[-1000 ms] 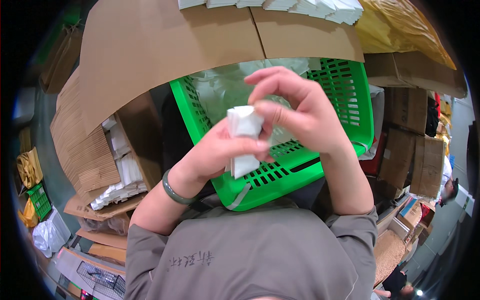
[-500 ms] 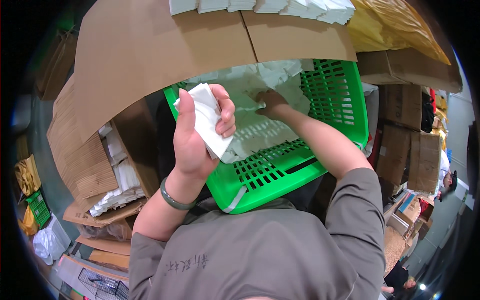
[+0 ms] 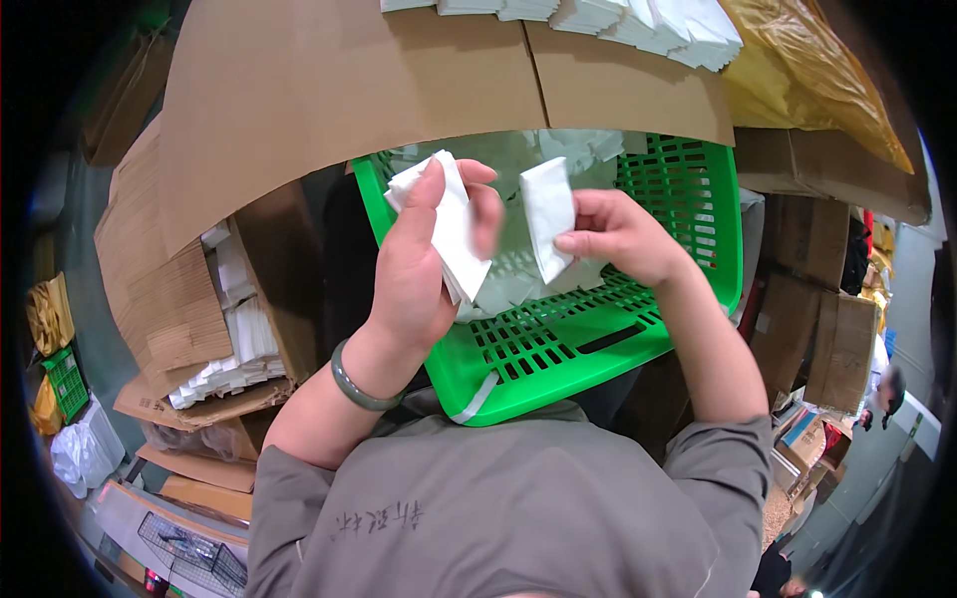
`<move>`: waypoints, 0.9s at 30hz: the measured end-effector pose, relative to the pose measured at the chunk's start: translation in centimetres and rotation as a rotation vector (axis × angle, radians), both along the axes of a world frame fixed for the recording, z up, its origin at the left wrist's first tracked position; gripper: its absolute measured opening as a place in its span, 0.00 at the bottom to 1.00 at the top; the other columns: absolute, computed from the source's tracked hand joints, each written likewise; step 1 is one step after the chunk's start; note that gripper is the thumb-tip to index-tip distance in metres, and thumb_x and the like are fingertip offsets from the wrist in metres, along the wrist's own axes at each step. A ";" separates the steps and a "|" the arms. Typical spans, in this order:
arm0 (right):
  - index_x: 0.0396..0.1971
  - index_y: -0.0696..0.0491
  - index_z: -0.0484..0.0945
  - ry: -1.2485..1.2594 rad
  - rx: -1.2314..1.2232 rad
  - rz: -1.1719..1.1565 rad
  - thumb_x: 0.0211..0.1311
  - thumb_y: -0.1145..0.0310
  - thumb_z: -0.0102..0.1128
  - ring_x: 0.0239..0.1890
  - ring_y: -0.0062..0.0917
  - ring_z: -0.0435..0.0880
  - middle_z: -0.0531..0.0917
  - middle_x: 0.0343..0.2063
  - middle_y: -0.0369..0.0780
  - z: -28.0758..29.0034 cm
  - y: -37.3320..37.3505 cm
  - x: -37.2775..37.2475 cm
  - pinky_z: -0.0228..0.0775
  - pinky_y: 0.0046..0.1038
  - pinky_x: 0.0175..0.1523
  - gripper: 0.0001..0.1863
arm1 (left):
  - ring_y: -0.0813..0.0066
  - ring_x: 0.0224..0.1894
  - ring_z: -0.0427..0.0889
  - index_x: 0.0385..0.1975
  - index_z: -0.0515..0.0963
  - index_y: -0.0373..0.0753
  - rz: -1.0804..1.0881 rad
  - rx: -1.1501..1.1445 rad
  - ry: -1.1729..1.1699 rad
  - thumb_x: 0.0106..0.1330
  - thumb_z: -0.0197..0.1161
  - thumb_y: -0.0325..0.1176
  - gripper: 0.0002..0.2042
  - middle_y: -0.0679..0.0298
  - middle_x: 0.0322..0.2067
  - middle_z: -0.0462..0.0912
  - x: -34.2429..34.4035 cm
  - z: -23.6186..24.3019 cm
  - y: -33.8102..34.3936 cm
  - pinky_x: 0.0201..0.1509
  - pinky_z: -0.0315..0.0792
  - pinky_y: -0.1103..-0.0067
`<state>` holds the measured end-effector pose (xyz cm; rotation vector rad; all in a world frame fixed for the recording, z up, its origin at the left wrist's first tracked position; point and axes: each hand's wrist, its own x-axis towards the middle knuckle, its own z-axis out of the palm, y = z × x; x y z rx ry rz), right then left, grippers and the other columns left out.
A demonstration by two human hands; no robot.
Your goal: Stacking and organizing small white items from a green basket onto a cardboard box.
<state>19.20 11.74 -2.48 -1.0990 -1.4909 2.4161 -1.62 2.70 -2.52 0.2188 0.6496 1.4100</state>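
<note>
My left hand [image 3: 404,269] is closed around a small stack of flat, white folded packets [image 3: 454,224], its thumb across the face and its fingers along the far edge, one finger blurred. Just to the right, my right hand [image 3: 638,239] pinches a flat white packet [image 3: 545,209] by its side between thumb and fingers. The two hands are apart, both raised over a green plastic basket [image 3: 533,389] with slotted walls. Many loose white packets [image 3: 513,287] lie in the basket, partly hidden by my hands. Whether the packets are paper or soft sheet, I cannot tell.
A brown cardboard sheet [image 3: 339,90] overhangs the basket's far side, with rows of white packets [image 3: 598,18] on it. A yellow plastic bag [image 3: 812,85] lies far right. At left, a cardboard box holds white stacks [image 3: 249,339]. More cardboard boxes [image 3: 842,344] stand at right.
My right hand has come up out of the basket, now with a white packet in it. My left hand with its stack has shifted slightly right in the picture.
</note>
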 end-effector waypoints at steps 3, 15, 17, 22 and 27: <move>0.43 0.59 0.76 0.134 -0.021 -0.161 0.57 0.72 0.62 0.38 0.20 0.81 0.82 0.36 0.37 2.1 -2.6 -0.3 0.76 0.25 0.43 0.14 | 0.83 0.28 0.70 0.42 0.71 0.36 -0.052 -0.011 0.041 0.71 0.47 0.49 0.20 0.67 0.28 0.73 0.5 -0.4 0.1 0.33 0.67 0.85; 0.33 0.57 0.79 -0.027 -0.035 -0.122 0.62 0.65 0.60 0.26 0.13 0.78 0.81 0.25 0.33 3.3 -5.1 -3.3 0.71 0.17 0.31 0.10 | 0.74 0.39 0.78 0.44 0.71 0.35 -0.250 0.020 0.142 0.67 0.52 0.48 0.20 0.62 0.37 0.77 0.8 1.0 -0.6 0.40 0.76 0.77; 0.33 0.57 0.79 -0.050 -0.021 -0.024 0.62 0.64 0.59 0.26 0.14 0.79 0.81 0.25 0.33 2.9 -4.1 -2.7 0.71 0.17 0.32 0.10 | 0.75 0.39 0.78 0.44 0.72 0.35 -0.295 0.018 0.209 0.68 0.52 0.43 0.16 0.62 0.37 0.77 0.6 0.7 -0.4 0.39 0.76 0.78; 0.35 0.58 0.78 -0.612 0.355 0.077 0.61 0.55 0.58 0.31 0.20 0.79 0.81 0.29 0.37 -6.2 2.8 2.2 0.71 0.24 0.38 0.19 | 0.78 0.33 0.74 0.43 0.73 0.37 -0.131 0.009 0.074 0.65 0.53 0.35 0.11 0.65 0.32 0.76 0.0 0.1 -0.2 0.38 0.71 0.83; 0.45 0.54 0.75 -1.060 0.631 0.568 0.52 0.51 0.65 0.47 0.35 0.78 0.80 0.45 0.43 -15.2 3.6 3.8 0.69 0.32 0.53 0.26 | 0.78 0.30 0.74 0.42 0.73 0.37 -0.113 0.050 -0.015 0.63 0.54 0.35 0.11 0.68 0.27 0.74 0.4 -0.2 0.0 0.40 0.71 0.79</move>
